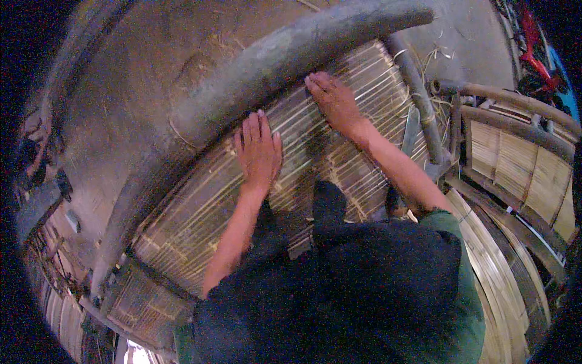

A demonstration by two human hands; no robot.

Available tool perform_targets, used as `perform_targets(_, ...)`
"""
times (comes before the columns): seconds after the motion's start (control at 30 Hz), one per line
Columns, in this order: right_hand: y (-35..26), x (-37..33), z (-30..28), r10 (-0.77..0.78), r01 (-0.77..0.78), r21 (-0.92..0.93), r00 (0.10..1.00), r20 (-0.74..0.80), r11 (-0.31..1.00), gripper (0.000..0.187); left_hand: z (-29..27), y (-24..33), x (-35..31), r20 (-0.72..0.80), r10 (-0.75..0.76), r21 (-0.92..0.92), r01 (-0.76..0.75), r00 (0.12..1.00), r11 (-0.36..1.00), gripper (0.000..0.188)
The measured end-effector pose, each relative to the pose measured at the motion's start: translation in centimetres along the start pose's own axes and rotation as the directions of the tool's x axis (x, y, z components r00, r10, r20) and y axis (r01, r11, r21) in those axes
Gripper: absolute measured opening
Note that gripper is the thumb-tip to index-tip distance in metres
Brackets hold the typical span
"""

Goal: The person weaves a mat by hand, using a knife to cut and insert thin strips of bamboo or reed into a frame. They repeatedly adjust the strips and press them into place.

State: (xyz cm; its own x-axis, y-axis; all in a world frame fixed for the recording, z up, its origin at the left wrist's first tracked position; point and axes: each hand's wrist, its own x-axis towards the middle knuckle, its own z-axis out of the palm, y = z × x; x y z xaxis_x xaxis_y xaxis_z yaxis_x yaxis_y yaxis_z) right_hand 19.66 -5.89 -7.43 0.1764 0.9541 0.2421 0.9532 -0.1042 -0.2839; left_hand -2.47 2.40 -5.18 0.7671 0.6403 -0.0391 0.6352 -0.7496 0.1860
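A slatted panel of thin split-bamboo strips (194,212) lies in front of me. A thick grey-brown pole (260,67), which looks like bamboo, runs along its far edge. My left hand (259,151) rests palm down on the strips, its fingers stretched out and their tips close to the pole. Farther right and a bit farther away, my right hand (334,104) lies on the strips too, fingers extended and slightly bent, the tips beside the pole. Nothing shows in either hand, though both palms are hidden.
A thinner pole (421,100) stands at the panel's right end, beside a grey blade-like piece (411,133). Pale fibre strips (439,56) curl near it. On the right are a bamboo frame with woven panels (521,151) and long pale strips (494,261). Red things (533,51) sit at upper right.
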Motion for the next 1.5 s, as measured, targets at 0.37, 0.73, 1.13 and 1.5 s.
perform_targets(0.37, -3.8, 0.9, 1.2, -0.11, 0.109, 0.031, 0.994, 0.025, 0.994, 0.035, 0.6, -0.8, -0.2, -0.068, 0.077, -0.08, -0.082, 0.995, 0.993, 0.059)
perform_targets(0.73, -4.8, 0.0, 2.1, 0.064, -0.057, 0.08, 0.994, -0.087, 0.995, 0.034, 1.0, -1.1, -0.2, -0.146, 0.146, -0.093, -0.161, 0.978, 0.983, 0.06)
perform_targets(1.13, -7.6, 0.5, -0.7, -0.038, 0.039, 0.019, 0.997, -0.062, 0.999, 0.043, 0.3, -2.3, -0.8, -0.072, 0.13, -0.202, -0.142, 0.989, 0.969, 0.062)
perform_targets(1.5, -8.7, 0.5, 1.3, -0.004, 0.032, -0.193, 0.99, 0.141, 0.981, 0.041, -1.1, -7.5, -6.9, -0.074, -0.073, -0.161, 0.061, 0.995, 0.985, 0.059)
